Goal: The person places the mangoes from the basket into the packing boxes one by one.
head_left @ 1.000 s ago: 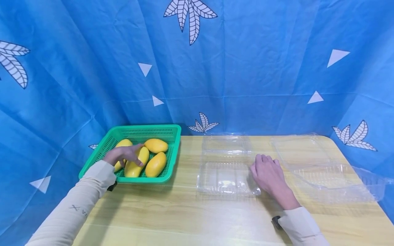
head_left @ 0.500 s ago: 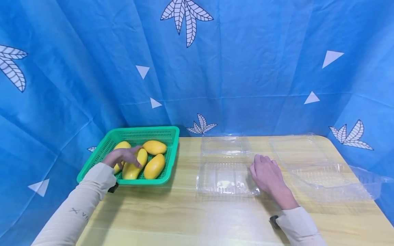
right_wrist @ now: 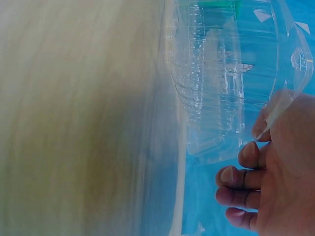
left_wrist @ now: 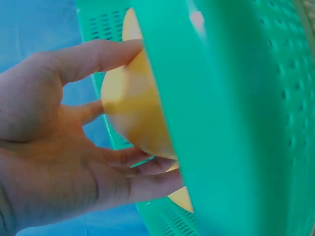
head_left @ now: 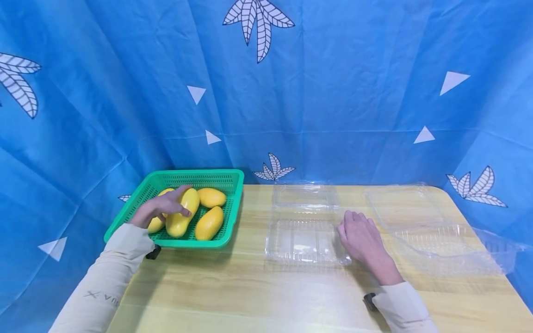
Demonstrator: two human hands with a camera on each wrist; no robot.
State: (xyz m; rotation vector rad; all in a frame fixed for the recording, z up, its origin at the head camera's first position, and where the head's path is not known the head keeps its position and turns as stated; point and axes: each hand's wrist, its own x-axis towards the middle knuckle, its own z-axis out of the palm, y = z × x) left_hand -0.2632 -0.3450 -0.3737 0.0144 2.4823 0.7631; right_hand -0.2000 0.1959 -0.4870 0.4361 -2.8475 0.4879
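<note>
In the head view a green plastic basket [head_left: 230, 238] of yellow mangoes stands at the left of the table. My left hand [head_left: 166, 204] reaches in over its near left side and grips one mango [head_left: 178, 224] between thumb and fingers. The left wrist view shows the fingers curved round that mango [left_wrist: 133, 105], with the basket wall hiding part of it. A clear hinged plastic container [head_left: 306, 243] lies with its lid raised back, in the middle. At its right edge my right hand [head_left: 363, 237] pinches the rim between thumb and index finger, the other fingers curled.
Other mangoes [head_left: 210, 223] lie in the basket around the gripped one. A second clear container [head_left: 454, 249] stands lid-up at the table's right side. Blue printed cloth [head_left: 333, 92] hangs behind the wooden table [head_left: 233, 291] and along both sides.
My left hand has closed on the mango, which has risen and shifted slightly among the others. The right hand keeps its place on the container's rim.
</note>
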